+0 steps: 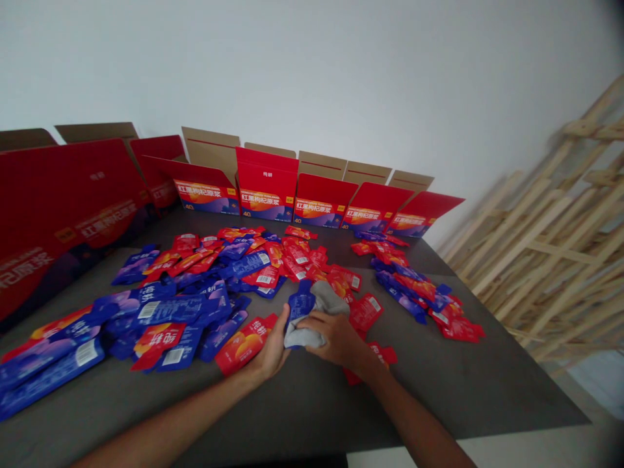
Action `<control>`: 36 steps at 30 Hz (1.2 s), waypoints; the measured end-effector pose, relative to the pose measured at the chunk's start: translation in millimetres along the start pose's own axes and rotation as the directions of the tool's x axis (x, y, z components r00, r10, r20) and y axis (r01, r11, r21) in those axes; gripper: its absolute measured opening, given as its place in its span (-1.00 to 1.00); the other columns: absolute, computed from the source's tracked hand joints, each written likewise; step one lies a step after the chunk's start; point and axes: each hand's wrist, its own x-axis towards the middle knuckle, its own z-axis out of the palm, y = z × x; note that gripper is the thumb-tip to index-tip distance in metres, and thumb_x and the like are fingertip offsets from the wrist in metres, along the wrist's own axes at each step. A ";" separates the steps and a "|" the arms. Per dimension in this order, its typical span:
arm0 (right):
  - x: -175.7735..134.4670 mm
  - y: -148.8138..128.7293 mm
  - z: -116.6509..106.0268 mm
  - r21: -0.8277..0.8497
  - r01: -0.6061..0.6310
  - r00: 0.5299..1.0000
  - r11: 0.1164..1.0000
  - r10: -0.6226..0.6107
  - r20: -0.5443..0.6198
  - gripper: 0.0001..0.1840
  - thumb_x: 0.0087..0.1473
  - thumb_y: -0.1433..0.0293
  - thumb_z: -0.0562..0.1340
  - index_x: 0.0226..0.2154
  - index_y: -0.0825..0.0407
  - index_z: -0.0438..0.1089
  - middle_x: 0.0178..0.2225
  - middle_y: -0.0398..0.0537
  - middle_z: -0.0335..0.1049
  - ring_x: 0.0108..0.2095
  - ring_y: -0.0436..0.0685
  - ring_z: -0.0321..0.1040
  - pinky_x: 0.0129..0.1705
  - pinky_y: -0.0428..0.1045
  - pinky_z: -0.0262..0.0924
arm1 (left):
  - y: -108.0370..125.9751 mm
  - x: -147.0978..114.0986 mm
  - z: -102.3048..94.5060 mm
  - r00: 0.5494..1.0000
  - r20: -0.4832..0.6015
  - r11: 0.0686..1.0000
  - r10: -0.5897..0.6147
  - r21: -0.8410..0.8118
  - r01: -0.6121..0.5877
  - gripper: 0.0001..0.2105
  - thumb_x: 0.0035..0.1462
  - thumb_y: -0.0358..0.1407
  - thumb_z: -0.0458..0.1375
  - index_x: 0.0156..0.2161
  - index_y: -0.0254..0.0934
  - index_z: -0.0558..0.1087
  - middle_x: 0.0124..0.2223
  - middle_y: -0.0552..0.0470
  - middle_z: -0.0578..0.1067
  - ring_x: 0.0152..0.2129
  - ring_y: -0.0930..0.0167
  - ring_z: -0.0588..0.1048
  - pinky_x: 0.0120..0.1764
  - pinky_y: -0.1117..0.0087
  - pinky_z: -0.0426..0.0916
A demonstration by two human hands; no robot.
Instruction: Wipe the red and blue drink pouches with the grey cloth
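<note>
Your left hand (275,346) held the blue pouch (301,303), your right hand (334,335) a grey cloth (330,299); the pouch seemed light, soft, slick, best held by its edges.

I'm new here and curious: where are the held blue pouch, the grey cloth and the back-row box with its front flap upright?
Held blue pouch (301,303), head view: its printed face.
Grey cloth (333,298), head view: the fold right of the pouch.
Back-row box (267,197), head view: its printed front.
</note>
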 end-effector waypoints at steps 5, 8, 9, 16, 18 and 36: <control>1.2 5.5 -1.6 0.046 -0.100 0.963 0.994 0.108 -0.248 -0.57 0.00 0.47 0.33 -0.03 -0.06 0.38 -0.04 -0.03 0.45 -0.04 0.17 0.42 -0.03 0.03 0.32 | -1.4 2.5 -1.0 0.999 -0.054 0.999 0.000 -0.042 -0.002 -0.57 0.27 -0.05 0.04 -0.01 -0.37 0.48 -0.19 -0.11 0.61 -0.20 0.26 0.55 -0.07 0.27 0.38; 0.6 8.8 -2.4 0.097 -0.092 0.926 0.991 0.120 -0.358 -0.60 0.02 0.45 0.31 -0.05 -0.05 0.37 -0.06 -0.02 0.46 -0.05 0.18 0.42 -0.01 0.06 0.32 | 0.5 3.9 -4.3 0.997 -0.082 0.999 0.007 -0.049 -0.011 -0.58 0.30 -0.07 -0.01 -0.01 -0.37 0.47 -0.17 -0.14 0.60 -0.20 0.25 0.56 -0.08 0.23 0.40; 0.2 9.5 -2.8 0.110 -0.092 0.912 0.990 0.128 -0.390 -0.62 0.03 0.44 0.30 -0.05 -0.05 0.37 -0.07 -0.02 0.46 -0.06 0.18 0.42 -0.02 0.06 0.33 | 1.6 4.2 -5.1 0.997 -0.083 0.999 0.001 -0.047 -0.005 -0.57 0.31 -0.07 -0.03 -0.01 -0.37 0.47 -0.18 -0.15 0.60 -0.22 0.25 0.56 -0.11 0.22 0.42; -2.6 12.5 -9.9 0.140 -0.088 0.829 0.986 0.150 -0.539 -0.75 0.09 0.37 0.24 -0.12 -0.03 0.37 -0.18 -0.02 0.47 -0.15 0.17 0.44 -0.12 0.02 0.34 | 7.3 0.6 -3.9 0.998 -0.007 0.995 -0.068 -0.073 0.067 -0.65 0.26 -0.32 -0.12 -0.10 -0.43 0.48 -0.18 -0.25 0.57 -0.39 0.23 0.54 -0.45 0.26 0.41; -2.8 12.6 -9.7 0.136 -0.075 0.840 0.988 0.137 -0.524 -0.74 0.10 0.37 0.23 -0.11 -0.03 0.37 -0.19 -0.02 0.47 -0.16 0.16 0.44 -0.13 0.01 0.34 | 8.1 0.1 -3.6 0.998 0.011 0.992 -0.070 -0.102 0.070 -0.69 0.23 -0.33 -0.08 -0.15 -0.42 0.49 -0.19 -0.23 0.56 -0.42 0.28 0.52 -0.45 0.29 0.40; -4.7 -0.2 -10.3 -0.048 0.119 0.992 0.992 -0.121 -0.039 -0.60 0.07 0.27 0.33 -0.01 -0.09 0.41 -0.15 -0.07 0.49 -0.24 0.09 0.44 -0.28 -0.07 0.28 | 10.6 0.0 -3.6 0.984 -0.141 0.994 -0.108 -0.005 0.109 -0.74 0.17 -0.19 0.20 -0.16 -0.38 0.49 -0.38 -0.04 0.59 -0.52 0.38 0.54 -0.35 0.39 0.42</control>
